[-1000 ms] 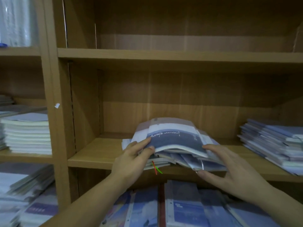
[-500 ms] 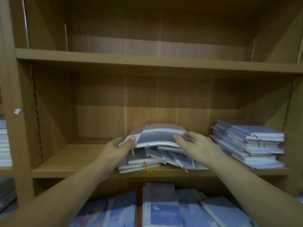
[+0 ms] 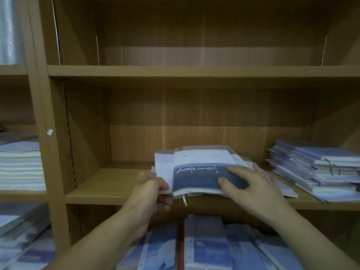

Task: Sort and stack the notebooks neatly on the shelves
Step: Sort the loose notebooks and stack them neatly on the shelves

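A loose pile of blue-and-white notebooks (image 3: 200,166) lies on the middle wooden shelf (image 3: 109,191), its top cover dark blue with white handwriting. My left hand (image 3: 153,191) grips the pile's front left corner, fingers curled round the edges. My right hand (image 3: 251,184) lies flat on the top cover, fingers spread and pressing down. Coloured ribbon markers (image 3: 187,199) hang over the shelf's front edge. A second stack of notebooks (image 3: 319,168) sits at the right end of the same shelf.
The shelf above (image 3: 194,72) holds nothing in view. A thick stack of white-edged books (image 3: 21,168) fills the left bay. More blue notebooks (image 3: 214,248) lie on the lower shelf under my arms, and others lie at lower left (image 3: 23,240).
The pile has been pulled together and drawn towards the shelf's front edge. My left hand shifted from the pile's side to gripping its front corner; my right hand slid onto the top cover.
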Motion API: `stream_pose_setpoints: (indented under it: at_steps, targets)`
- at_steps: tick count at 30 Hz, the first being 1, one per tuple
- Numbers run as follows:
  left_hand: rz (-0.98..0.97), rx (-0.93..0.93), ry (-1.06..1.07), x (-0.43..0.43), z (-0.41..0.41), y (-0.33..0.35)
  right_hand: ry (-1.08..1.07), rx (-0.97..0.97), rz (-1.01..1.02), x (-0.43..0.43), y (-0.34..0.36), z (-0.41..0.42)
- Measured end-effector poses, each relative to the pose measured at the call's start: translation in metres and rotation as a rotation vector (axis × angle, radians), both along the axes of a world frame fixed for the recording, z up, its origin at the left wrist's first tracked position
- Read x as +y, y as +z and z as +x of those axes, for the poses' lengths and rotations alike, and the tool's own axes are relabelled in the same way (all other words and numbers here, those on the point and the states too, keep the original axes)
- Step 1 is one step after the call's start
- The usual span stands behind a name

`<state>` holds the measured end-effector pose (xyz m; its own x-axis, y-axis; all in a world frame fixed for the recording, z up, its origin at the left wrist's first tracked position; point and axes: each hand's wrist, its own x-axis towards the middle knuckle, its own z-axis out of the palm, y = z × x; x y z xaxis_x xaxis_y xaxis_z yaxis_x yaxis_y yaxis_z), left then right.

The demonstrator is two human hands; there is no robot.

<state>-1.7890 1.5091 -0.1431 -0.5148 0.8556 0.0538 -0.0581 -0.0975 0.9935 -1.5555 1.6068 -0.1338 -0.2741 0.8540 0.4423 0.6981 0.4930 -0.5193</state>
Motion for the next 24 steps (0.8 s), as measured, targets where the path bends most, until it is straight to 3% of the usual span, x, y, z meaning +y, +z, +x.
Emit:
stream_pose_setpoints:
  at_steps: [7, 11, 13, 24]
  targets:
    - [0.074, -0.189, 0.000, -0.015, 0.026, -0.017, 0.001, -0.106, 0.127, -0.037, -0.021, -0.019]
    - [0.144, -0.200, 0.015, -0.026, 0.031, -0.045, 0.084, 0.315, 0.185, -0.052, -0.051, -0.017]
    - [0.197, -0.187, 0.076, -0.030, 0.033, -0.057, 0.057, 0.412, 0.227, -0.059, -0.062, -0.018]
    - [0.313, -0.044, 0.097, -0.067, -0.016, -0.086, 0.335, 0.852, -0.242, -0.076, -0.074, -0.068]
